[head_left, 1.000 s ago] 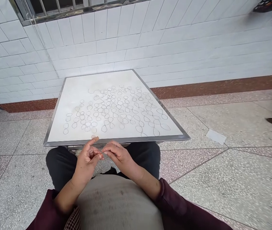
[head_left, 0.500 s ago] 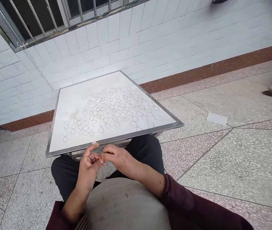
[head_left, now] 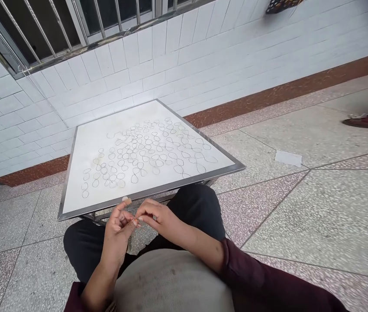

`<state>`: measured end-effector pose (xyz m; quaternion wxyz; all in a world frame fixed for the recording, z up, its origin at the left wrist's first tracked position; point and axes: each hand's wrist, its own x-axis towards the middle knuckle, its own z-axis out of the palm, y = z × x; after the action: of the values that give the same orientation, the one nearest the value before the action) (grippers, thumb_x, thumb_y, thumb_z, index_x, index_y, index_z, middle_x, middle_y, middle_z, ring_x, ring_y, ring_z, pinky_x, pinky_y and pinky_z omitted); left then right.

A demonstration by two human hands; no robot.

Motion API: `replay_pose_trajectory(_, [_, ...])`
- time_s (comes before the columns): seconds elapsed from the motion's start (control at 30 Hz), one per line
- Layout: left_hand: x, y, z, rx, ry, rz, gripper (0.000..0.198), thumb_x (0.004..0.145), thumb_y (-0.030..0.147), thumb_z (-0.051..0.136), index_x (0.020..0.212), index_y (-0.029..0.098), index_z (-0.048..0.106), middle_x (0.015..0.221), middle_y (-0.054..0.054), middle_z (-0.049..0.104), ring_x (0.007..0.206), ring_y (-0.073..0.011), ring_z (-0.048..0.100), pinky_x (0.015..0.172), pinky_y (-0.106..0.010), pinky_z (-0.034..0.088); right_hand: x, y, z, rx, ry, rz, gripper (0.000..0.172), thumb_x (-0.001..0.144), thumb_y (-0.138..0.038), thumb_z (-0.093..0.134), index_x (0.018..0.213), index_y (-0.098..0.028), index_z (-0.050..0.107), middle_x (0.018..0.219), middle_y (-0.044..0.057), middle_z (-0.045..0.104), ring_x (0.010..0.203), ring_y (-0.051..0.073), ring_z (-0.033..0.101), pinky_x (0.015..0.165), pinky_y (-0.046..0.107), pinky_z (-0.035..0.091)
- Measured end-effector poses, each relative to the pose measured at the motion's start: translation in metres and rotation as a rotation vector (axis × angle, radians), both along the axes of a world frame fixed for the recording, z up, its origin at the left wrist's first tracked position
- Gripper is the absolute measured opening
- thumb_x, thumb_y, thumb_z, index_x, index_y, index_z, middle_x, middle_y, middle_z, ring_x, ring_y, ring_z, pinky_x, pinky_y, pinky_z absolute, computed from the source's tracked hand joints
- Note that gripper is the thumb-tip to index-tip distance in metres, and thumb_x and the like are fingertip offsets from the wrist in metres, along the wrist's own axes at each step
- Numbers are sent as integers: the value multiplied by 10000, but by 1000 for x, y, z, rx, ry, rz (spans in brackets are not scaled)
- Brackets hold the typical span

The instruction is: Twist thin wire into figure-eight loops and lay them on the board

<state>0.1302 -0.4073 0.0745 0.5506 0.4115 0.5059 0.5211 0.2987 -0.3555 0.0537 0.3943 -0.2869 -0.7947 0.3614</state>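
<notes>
A low white-topped table [head_left: 73,190] with a metal rim stands in front of my knees. Several thin wire loops [head_left: 145,151], many shaped like figure eights, lie spread across its top. Both hands meet over my lap, just below the table's near edge. My left hand [head_left: 117,229] has its fingers curled, with the forefinger raised. My right hand [head_left: 158,219] pinches with its fingertips against the left hand's fingertips. Whatever sits between the fingertips is too small to make out.
A white tiled wall [head_left: 203,56] with a brown skirting runs behind the table, under a barred window [head_left: 57,21]. Terrazzo floor stretches to the right, with a scrap of paper [head_left: 288,158] on it. Another person's shoe [head_left: 362,122] shows at the far right.
The view has tilted and swung left, showing more of the window. My hands stay together over my lap, their fingertips closing up slightly.
</notes>
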Motion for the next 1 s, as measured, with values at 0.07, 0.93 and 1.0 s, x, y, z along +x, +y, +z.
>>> replay_pose_trajectory(0.07, [0, 2, 4, 16, 36, 42, 509, 798, 271, 748, 1273, 220, 572, 750, 29, 607, 732, -117, 579, 746, -242, 452, -1, -1, 0, -87, 42, -83, 101, 901, -163, 599, 993, -204, 600, 854, 24, 598, 739, 141, 576, 626, 242, 493])
replay_pose_trajectory(0.93, [13, 14, 3, -12, -90, 196, 498, 765, 273, 773, 1230, 211, 607, 767, 33, 606, 720, -105, 589, 642, -216, 444, -3, -3, 1, -996, 598, 75, 340, 821, -497, 727, 898, -184, 621, 845, 5, 599, 716, 101, 541, 606, 225, 405])
replay_pose_trajectory(1.0, [14, 13, 3, -7, -131, 207, 504, 752, 269, 781, 1221, 201, 608, 750, 35, 603, 697, -105, 592, 644, -223, 450, -5, -4, -2, -1017, 626, 54, 333, 812, -480, 743, 869, -183, 606, 794, -13, 593, 646, 78, 506, 589, 219, 380])
